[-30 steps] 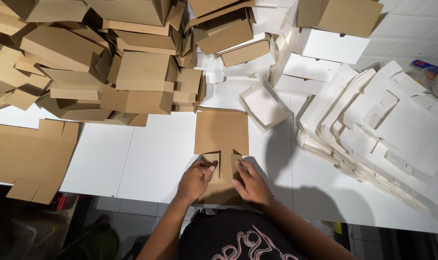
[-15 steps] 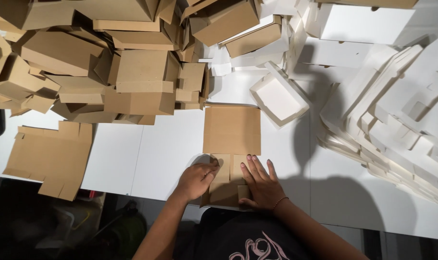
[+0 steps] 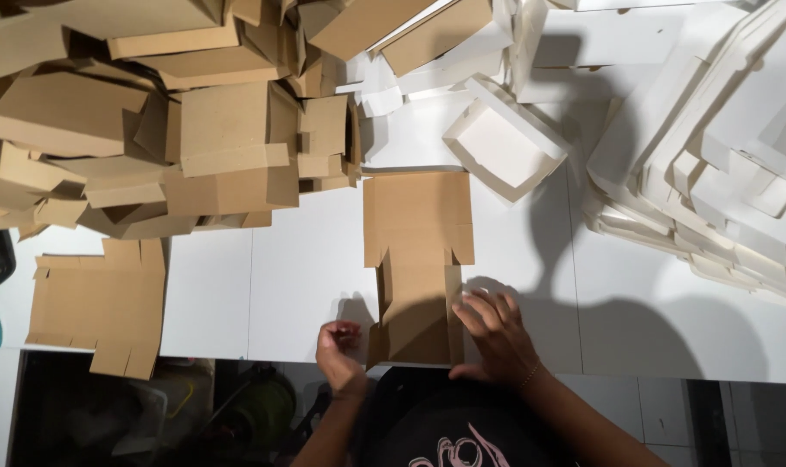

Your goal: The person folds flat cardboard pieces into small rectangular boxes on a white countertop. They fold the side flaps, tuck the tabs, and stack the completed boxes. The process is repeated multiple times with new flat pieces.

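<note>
While the brown cardboard blank (image 3: pixel 417 259) lies flat on the white desk (image 3: pixel 306 277), the right hand (image 3: pixel 490 333) presses open-fingered on its near right flap; the left hand (image 3: pixel 339 344) hovers loosely curled (holding nothing). Folding appears barely begun: side walls remain unraised.

Bare white tabletop (image 3: pixel 263 285) lies open between the flat brown cardboard box blank (image 3: pixel 417 251) under the hands and the stack of flat brown blanks (image 3: pixel 95 303) at the left edge. A heap of folded brown cardboard boxes (image 3: pixel 151 121) blocks the far left; white folded cartons (image 3: pixel 722 164) crowd the right, an open white tray-shaped box (image 3: pixel 504 138) behind.
</note>
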